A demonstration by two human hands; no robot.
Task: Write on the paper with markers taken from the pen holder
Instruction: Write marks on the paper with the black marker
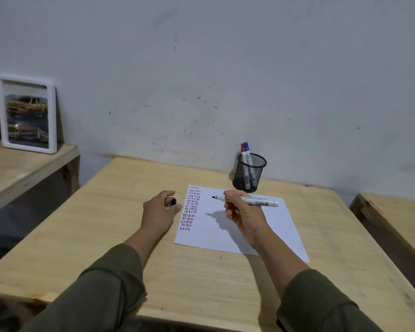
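Note:
A white sheet of paper (268, 226) lies on the wooden table (134, 238), with rows of short red, blue and black strokes down its left side. Above the paper, my right hand (243, 213) holds an uncapped black marker (256, 202), its tip pointing left and lifted off the sheet. Just left of the paper, my left hand (159, 208) pinches the marker's black cap (173, 202). The black mesh pen holder (248, 173) stands behind the paper with a red-capped marker (242, 152) and a blue-capped marker (247, 150) in it.
A white picture frame (28, 113) leans on the wall on a lower wooden shelf (22, 164) at the left. Another wooden table (398, 226) begins at the right, across a gap. The wall stands right behind the pen holder.

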